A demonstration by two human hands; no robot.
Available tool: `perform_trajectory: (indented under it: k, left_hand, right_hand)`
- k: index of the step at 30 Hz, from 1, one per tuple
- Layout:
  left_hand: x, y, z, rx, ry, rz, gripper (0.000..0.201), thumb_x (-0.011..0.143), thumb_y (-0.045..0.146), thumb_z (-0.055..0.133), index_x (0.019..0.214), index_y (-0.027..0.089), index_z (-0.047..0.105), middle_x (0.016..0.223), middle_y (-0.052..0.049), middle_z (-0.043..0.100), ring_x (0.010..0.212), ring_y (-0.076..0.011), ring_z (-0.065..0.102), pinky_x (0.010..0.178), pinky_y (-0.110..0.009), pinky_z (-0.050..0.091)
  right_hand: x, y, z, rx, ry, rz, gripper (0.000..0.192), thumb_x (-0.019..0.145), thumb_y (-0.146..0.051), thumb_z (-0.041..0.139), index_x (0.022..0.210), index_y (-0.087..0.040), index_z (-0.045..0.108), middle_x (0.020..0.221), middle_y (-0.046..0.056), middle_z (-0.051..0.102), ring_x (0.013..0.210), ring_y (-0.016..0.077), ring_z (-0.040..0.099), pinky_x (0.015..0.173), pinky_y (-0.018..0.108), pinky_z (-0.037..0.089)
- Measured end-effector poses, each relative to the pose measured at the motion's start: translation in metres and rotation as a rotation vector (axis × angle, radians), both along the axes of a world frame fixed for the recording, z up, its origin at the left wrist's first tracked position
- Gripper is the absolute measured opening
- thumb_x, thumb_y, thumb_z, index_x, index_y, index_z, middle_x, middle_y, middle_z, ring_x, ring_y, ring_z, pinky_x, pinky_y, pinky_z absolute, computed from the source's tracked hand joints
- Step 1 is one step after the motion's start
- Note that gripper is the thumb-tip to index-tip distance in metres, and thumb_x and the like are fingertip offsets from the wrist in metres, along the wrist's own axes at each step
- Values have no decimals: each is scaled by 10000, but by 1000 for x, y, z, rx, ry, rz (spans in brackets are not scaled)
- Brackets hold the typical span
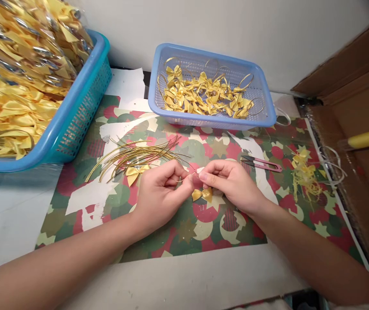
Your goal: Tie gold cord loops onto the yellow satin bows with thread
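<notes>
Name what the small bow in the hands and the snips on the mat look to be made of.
Bow: seemingly satin ribbon, yellow with a soft sheen on its folds. Snips: apparently metal, dark thin blades; the handle's pink finish could be paint or plastic. Both hands pinch above the bow.

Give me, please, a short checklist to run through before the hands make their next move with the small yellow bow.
1. Small yellow bow in hand: ok, it hangs just below the pinched fingertips of both hands.
2. Left hand grip: ok, thumb and forefinger pinched shut.
3. Right hand grip: ok, fingertips pinched, meeting the left ones.
4. Gold cord between the fingertips: cannot tell, too thin to see.
5. Spare gold cords at hand: ok, a bundle lies left of the hands on the patterned mat.
6. Snips at hand: ok, just beyond the right hand.
</notes>
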State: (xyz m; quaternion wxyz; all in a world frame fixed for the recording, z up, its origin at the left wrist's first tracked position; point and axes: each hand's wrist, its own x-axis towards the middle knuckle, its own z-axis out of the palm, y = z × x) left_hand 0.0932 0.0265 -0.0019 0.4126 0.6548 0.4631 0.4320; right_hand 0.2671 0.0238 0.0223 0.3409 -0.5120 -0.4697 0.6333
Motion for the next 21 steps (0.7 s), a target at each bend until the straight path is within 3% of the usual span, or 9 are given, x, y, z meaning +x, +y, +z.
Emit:
perform_trajectory:
  k: [21]
  left_hand:
    - [0, -1, 2, -27, 23, 7, 237, 792, 196, 605, 585, 190, 490, 419, 100, 350, 431, -65, 296, 442, -214, 275]
  right_hand:
    - [-2, -1, 0, -5, 6, -34, 210, 794, -298, 699, 660, -164, 609, 599, -37, 568, 531, 60, 489, 502, 199, 405]
